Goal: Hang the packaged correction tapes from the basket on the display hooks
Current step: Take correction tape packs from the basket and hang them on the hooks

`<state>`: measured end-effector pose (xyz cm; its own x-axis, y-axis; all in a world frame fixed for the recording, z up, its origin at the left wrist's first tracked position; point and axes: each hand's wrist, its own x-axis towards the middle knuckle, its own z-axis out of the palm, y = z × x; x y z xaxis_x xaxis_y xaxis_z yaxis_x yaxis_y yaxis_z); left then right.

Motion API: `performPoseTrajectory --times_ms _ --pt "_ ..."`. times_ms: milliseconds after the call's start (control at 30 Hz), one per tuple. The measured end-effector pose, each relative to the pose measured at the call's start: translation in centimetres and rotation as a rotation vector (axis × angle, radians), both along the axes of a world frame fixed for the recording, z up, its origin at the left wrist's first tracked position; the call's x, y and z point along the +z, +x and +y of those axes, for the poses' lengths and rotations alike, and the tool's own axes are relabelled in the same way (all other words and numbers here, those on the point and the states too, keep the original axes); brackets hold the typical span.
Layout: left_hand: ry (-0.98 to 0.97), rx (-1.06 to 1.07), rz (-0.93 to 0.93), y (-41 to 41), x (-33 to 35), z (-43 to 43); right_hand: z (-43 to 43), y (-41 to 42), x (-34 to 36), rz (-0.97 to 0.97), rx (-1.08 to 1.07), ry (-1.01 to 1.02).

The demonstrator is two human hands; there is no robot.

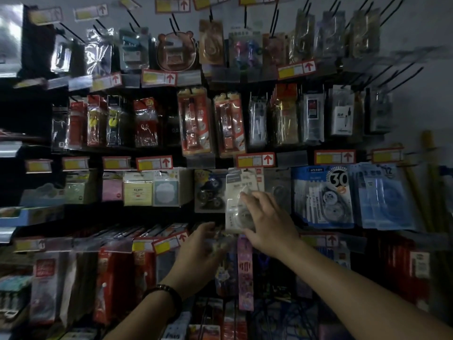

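A dim shop wall of hanging stationery. The right hand (267, 222) has its fingers (246, 197) and thumb clamped on a white packaged correction tape (234, 190), held upright against the display just above them. Blue packs (323, 195) hang to their right. Lower left, the left hand (198, 251) curls beside blurred clear packets (221, 241); its grip cannot be told.

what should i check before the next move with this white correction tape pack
1. Right hand grips the white pack: ok.
2. Pack upright, front facing out: ok.
3. Hang hole threaded: cannot tell, the pack's top is blurred.
4. Pack sits in the correction tape row, left of the blue pack: ok.
5. Left hand holding spare packs: cannot tell, blurred.
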<state>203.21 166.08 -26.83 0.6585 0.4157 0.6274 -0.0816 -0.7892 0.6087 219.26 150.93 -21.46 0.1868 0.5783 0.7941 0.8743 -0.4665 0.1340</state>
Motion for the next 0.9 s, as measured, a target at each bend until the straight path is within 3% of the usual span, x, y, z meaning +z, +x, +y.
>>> performPoseTrajectory --times_ms 200,400,900 --pt "0.179 0.094 0.108 -0.7 -0.3 0.4 0.9 1.2 1.5 -0.040 -0.109 0.006" --pt "0.194 0.076 0.150 -0.8 -0.8 0.9 1.4 1.9 1.2 -0.105 -0.115 0.024" --pt "0.227 0.063 0.202 -0.3 -2.8 1.6 2.3 2.3 2.5 -0.012 -0.206 -0.077"
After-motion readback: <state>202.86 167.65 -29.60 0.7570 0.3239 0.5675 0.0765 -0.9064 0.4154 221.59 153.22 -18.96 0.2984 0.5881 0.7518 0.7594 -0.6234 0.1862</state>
